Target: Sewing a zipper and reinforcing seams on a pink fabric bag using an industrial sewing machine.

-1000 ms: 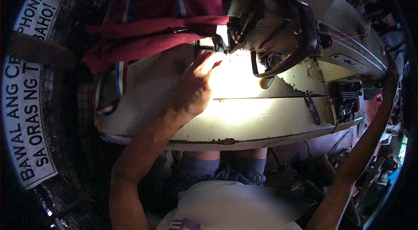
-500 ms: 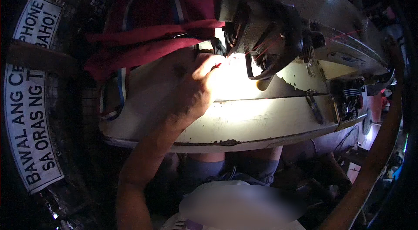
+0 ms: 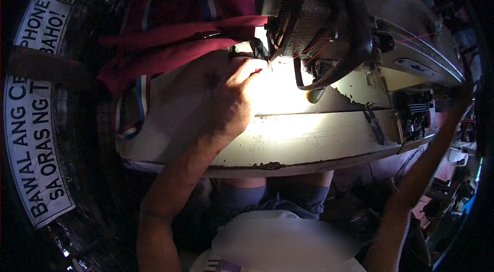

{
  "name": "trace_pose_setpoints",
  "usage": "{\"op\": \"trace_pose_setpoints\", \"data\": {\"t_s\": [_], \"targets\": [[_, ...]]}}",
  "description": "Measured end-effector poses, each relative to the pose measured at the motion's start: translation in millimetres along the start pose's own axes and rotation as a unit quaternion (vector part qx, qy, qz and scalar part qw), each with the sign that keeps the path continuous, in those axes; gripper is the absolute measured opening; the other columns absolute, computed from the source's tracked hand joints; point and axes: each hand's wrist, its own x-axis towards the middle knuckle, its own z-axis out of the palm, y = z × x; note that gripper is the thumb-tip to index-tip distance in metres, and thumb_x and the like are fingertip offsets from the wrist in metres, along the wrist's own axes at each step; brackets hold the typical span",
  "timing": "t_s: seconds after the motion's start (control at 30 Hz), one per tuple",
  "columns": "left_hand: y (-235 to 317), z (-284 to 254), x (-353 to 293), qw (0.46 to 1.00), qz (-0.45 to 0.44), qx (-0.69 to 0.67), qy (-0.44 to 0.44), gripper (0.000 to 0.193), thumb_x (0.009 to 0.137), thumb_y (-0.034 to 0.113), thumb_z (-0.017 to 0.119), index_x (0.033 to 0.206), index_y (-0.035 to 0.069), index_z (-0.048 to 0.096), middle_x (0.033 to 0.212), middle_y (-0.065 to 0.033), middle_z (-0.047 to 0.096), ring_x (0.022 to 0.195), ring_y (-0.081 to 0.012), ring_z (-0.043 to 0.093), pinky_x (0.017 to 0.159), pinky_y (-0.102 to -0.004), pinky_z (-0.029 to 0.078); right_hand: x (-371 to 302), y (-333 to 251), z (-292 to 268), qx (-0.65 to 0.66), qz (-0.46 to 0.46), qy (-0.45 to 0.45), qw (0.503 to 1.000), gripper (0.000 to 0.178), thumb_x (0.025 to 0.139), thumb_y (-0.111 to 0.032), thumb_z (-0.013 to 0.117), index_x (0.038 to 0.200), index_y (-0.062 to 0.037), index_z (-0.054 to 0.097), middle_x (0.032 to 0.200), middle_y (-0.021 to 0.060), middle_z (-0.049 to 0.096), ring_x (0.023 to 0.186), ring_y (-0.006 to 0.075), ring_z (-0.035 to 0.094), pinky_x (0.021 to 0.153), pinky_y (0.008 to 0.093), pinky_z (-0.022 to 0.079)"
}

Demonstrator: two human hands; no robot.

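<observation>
Just beside the needle area of a sewing machine, under the bright lamp light, my left hand is closed with thumb and forefinger pinched together. A wisp of red thread shows at its fingertips. Red thread also runs down across the machine's head. Behind my left hand lies red fabric, folded, with a dark zipper-like strip and a striped ribbon hanging from it. My right hand reaches the far right end of the machine, where darkness hides its fingers and whatever it touches.
The pale machine table has a chipped front edge above my lap. Thread snips lie on its right part, near a dark slotted metal fitting. A white sign with dark lettering hangs at the left.
My right elbow has moved left and the forearm is steeper, its hand still at the machine's right end. The left hand stays pinched near the needle. The whole view has shifted slightly.
</observation>
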Motion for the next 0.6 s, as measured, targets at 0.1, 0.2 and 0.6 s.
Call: {"op": "trace_pose_setpoints", "data": {"t_s": [0.1, 0.2, 0.6], "targets": [[-5, 0, 2, 1.0, 0.006, -0.008, -0.003, 0.018, 0.078, 0.001, 0.062, 0.095, -0.001, 0.066, 0.101, -0.0121, 0.063, 0.097, -0.0283, 0.062, 0.084, -0.037, 0.052, -24, -33, 2, 0.054, 0.083, 0.123, 0.987, 0.038, 0.098, -0.016, 0.046, 0.134, -0.0057, 0.053, 0.138, 0.0174, 0.052, 0.121, 0.0318, 0.055, 0.101, 0.0399, 0.044], [-7, -1, 2, 0.999, -0.001, -0.032, -0.002, 0.019, 0.076, 0.0, 0.063, 0.094, -0.001, 0.068, 0.102, -0.0125, 0.063, 0.099, -0.0287, 0.062, 0.086, -0.0391, 0.051, -51, -142, -25, 0.072, 0.114, 0.167, 0.977, 0.037, 0.093, -0.014, 0.053, 0.129, -0.0063, 0.056, 0.131, 0.0163, 0.054, 0.118, 0.0313, 0.055, 0.098, 0.0403, 0.046], [-11, -5, 2, 0.995, 0.084, -0.008, -0.047, 0.025, 0.078, -0.002, 0.058, 0.102, 0.0, 0.063, 0.108, -0.0146, 0.059, 0.103, -0.0314, 0.058, 0.09, -0.0385, 0.051, -100, -458, -8, 0.356, -0.296, -0.223, 0.858, 0.037, 0.086, -0.007, 0.063, 0.123, -0.0049, 0.06, 0.107, 0.0158, 0.064, 0.098, 0.0328, 0.06, 0.087, 0.046, 0.047]]}}
